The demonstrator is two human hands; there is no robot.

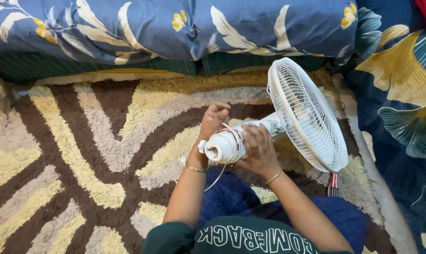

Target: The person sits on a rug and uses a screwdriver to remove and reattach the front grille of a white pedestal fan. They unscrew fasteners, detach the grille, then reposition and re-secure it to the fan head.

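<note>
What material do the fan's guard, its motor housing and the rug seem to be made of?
Fan guard: thin white ribs, probably painted wire or plastic; unclear which.
Motor housing: smooth, slightly glossy white, likely moulded plastic.
Rug: long shaggy tufts in brown, yellow and grey, a pile textile.

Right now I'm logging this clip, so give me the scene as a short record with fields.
setting: shaggy patterned rug on the floor, beside a blue floral quilt
main thing: white fan lying on its side, grille to the right
left hand: fingers open, palm against the fan's motor housing
right hand: resting on the housing's other side
wires: thin wires wrapped around the housing
wrists: a gold bangle on each
clothing: green top, blue trousers
</note>
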